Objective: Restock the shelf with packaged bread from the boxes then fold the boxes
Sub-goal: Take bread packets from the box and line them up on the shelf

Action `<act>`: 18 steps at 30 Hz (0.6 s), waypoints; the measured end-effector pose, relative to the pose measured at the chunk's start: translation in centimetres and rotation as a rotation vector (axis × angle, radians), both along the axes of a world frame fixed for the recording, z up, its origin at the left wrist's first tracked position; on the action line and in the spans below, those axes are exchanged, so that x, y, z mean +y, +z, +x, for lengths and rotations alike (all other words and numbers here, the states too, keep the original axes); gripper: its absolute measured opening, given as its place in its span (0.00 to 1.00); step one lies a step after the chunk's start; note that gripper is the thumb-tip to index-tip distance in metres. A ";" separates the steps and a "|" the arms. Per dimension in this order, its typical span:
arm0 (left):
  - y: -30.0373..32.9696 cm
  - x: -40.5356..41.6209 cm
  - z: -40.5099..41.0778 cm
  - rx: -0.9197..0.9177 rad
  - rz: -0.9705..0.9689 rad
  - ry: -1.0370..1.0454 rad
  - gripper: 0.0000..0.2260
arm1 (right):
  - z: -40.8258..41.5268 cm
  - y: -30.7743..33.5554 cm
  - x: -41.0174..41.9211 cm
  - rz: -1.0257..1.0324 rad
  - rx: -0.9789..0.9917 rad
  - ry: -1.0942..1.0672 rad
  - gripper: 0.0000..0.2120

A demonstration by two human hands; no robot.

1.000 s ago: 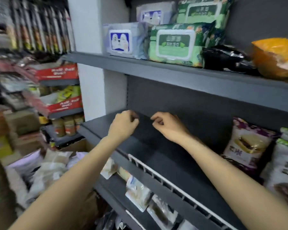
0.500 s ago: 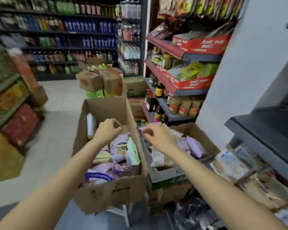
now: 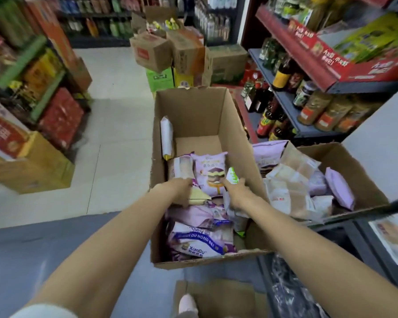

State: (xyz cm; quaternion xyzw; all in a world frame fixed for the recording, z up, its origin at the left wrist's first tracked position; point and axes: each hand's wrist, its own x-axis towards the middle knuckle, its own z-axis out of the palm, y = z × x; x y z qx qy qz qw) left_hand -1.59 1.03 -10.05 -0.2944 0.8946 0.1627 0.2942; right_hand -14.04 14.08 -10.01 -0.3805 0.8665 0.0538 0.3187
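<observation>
An open corrugated cardboard box [image 3: 193, 125] at the frame's centre is filled with glossy plastic bread packets, mostly lilac and white. The left hand [image 3: 177, 188] is laid on a pale packet [image 3: 197, 197], though its grip cannot be told. The right hand [image 3: 236, 191] is closed around the lilac packet [image 3: 210, 173] from the right. A second box [image 3: 345, 161] sits at right. Half a second earlier both hands were clenched empty above the packets.
</observation>
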 end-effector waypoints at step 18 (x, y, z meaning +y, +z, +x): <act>12.2 3.6 -0.6 0.745 -0.033 0.618 0.20 | -0.8 14.9 4.0 -1.076 -0.423 -0.456 0.43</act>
